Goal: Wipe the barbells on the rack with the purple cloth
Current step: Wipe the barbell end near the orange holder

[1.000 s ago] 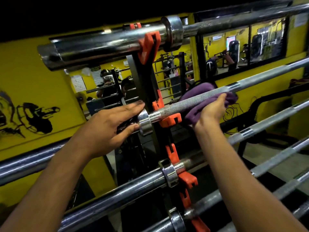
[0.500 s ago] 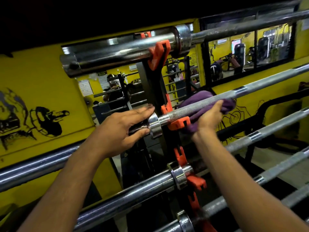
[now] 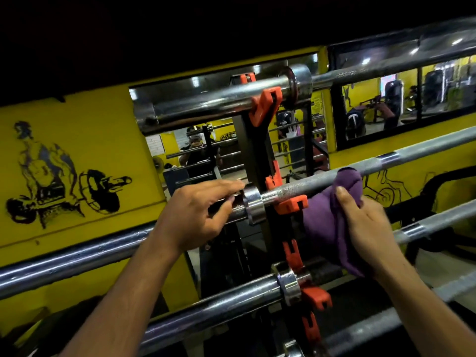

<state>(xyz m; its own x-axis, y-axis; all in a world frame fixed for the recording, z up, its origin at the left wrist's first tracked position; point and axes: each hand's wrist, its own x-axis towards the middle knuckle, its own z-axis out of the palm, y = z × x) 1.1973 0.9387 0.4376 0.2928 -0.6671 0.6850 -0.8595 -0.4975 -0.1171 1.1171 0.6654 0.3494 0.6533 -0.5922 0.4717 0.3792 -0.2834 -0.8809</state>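
Observation:
Several chrome barbells lie across a black rack upright (image 3: 253, 155) on orange hooks (image 3: 291, 206). On the second barbell (image 3: 304, 186) my left hand (image 3: 195, 217) holds the thick sleeve left of its collar, fingers on top and thumb beneath. The purple cloth (image 3: 322, 222) drapes over that bar's knurled shaft just right of the hook and hangs down below it. My right hand (image 3: 365, 222) grips the cloth below the bar, thumb pressed into the fabric.
A thicker barbell (image 3: 206, 104) sits on the top hook above, and another barbell (image 3: 219, 305) runs below my forearms, with more bars lower down. Behind the rack are a yellow wall (image 3: 77, 130) with black drawings and mirrors (image 3: 401, 99).
My right hand has dropped from under the bar to below it, and the cloth now hangs down from the shaft. My left hand stays on the sleeve, thumb now tucked under.

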